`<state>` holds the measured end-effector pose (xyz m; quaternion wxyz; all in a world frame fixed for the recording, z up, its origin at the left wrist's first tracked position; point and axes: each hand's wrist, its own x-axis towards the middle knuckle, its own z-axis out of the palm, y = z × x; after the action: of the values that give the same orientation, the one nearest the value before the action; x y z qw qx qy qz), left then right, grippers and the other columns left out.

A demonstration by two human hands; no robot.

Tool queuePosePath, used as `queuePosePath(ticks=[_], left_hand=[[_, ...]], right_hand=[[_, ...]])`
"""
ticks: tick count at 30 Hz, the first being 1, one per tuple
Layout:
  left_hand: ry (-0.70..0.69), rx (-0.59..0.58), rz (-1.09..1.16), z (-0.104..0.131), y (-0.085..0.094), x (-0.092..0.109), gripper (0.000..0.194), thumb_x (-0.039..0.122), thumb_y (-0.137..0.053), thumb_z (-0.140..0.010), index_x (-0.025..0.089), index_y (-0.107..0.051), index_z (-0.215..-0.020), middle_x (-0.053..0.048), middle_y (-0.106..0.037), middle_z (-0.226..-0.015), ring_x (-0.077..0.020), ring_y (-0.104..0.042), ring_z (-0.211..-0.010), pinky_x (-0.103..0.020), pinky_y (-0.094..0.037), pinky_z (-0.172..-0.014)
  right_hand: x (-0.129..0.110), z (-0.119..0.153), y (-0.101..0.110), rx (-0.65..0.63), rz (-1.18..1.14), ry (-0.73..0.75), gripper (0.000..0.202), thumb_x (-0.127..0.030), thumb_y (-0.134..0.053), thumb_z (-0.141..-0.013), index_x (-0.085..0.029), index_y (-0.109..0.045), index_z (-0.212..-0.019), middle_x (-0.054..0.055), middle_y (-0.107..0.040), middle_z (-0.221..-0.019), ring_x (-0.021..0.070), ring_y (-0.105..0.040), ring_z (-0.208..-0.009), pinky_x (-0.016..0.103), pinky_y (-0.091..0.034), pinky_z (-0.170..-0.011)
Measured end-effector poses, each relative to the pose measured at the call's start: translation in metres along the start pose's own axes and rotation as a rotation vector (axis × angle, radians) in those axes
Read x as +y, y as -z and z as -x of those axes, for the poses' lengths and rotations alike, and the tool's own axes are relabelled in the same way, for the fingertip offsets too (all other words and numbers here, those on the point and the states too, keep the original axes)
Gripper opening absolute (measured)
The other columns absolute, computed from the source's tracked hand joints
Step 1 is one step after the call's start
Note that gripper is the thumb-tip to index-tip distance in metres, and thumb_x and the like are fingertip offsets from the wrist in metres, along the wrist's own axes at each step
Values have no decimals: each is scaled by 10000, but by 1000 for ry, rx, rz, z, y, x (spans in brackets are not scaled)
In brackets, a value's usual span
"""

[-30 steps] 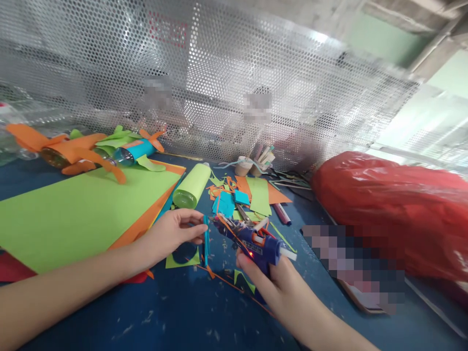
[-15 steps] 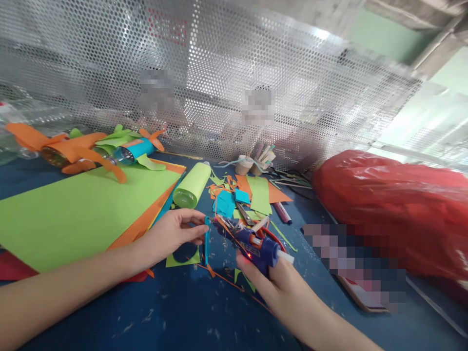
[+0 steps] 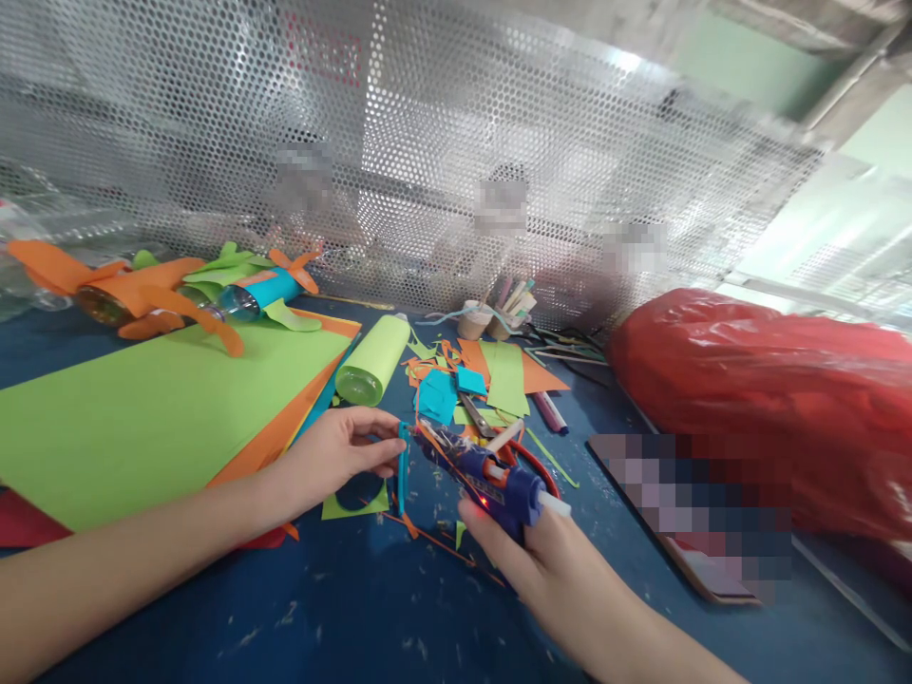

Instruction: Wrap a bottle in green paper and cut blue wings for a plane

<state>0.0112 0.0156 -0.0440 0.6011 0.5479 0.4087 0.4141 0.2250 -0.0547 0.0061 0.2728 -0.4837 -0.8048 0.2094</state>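
Note:
Between thumb and fingers, my left hand (image 3: 363, 446) pinches a thin blue paper strip (image 3: 403, 475) that hangs downward. My right hand (image 3: 527, 551) is wrapped round the grip of a blue glue gun (image 3: 491, 475), whose red light is lit and whose white glue stick pokes out at the back. The gun's nozzle is at the top of the strip; whether they touch is too small to tell. Behind my left hand lies a bottle wrapped in green paper (image 3: 375, 359). A green paper piece with a round hole (image 3: 333, 508) lies below that hand.
Large green paper (image 3: 171, 399) and decorated bottles (image 3: 149, 290) are at left. Paper scraps (image 3: 436, 397), scissors (image 3: 476, 414), a marker (image 3: 551, 413) and pen cups (image 3: 474, 323) lie ahead. A red plastic bag (image 3: 769, 399) and a phone (image 3: 676, 541) are at right. People show behind the mesh.
Both hands hold nearly the same pose, with the glue gun still at the strip. The view has shifted very slightly.

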Motion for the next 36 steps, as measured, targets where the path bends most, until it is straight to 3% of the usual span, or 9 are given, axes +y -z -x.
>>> queuePosePath(ticks=[4, 9, 23, 27, 31, 36], left_hand=[[3, 12, -3, 1, 0, 0, 181, 273, -740, -699, 186, -705, -854, 14, -711, -758, -119, -644, -618, -263, -535, -636], [14, 36, 4, 1, -2, 4, 205, 280, -748, -686, 172, -699, -853, 1, -719, -768, -124, -642, -613, -278, -541, -648], [65, 166, 17, 4, -5, 10, 217, 282, -761, -715, 176, -693, -892, -5, -730, -806, -140, -668, -655, -306, -551, -707], [70, 154, -2, 5, -5, 11, 212, 269, -759, -715, 170, -712, -897, -6, -733, -783, -143, -666, -649, -299, -549, -692], [77, 117, -25, 5, -5, 12, 179, 226, -736, -728, 166, -730, -897, -10, -746, -783, -127, -656, -611, -279, -546, -662], [74, 93, -48, 5, -4, 8, 181, 223, -732, -730, 182, -742, -906, -13, -761, -802, -127, -660, -602, -276, -544, -656]], right_hand=[[1, -1, 0, -12, -2, -10, 205, -334, -477, -943, -209, -632, -992, 37, -716, -957, 199, -662, -907, 262, -516, -807], [-1, 0, 1, -4, -8, 9, 228, -322, -483, -941, -217, -635, -1075, 33, -718, -1000, 187, -657, -892, 264, -511, -840], [-8, 1, 5, -8, 13, 5, 243, -328, -464, -935, -204, -664, -996, 31, -713, -828, 183, -643, -732, 265, -532, -765], [-6, 2, 4, 3, 19, 10, 233, -331, -480, -932, -202, -666, -988, 29, -712, -823, 184, -650, -731, 266, -534, -760], [-4, 1, 4, 5, 11, 13, 242, -322, -486, -934, -201, -650, -1065, 51, -724, -947, 206, -665, -872, 285, -524, -822], [-4, 1, 5, -4, 11, 7, 223, -328, -484, -938, -194, -646, -1012, 68, -726, -975, 222, -667, -903, 303, -533, -813]])
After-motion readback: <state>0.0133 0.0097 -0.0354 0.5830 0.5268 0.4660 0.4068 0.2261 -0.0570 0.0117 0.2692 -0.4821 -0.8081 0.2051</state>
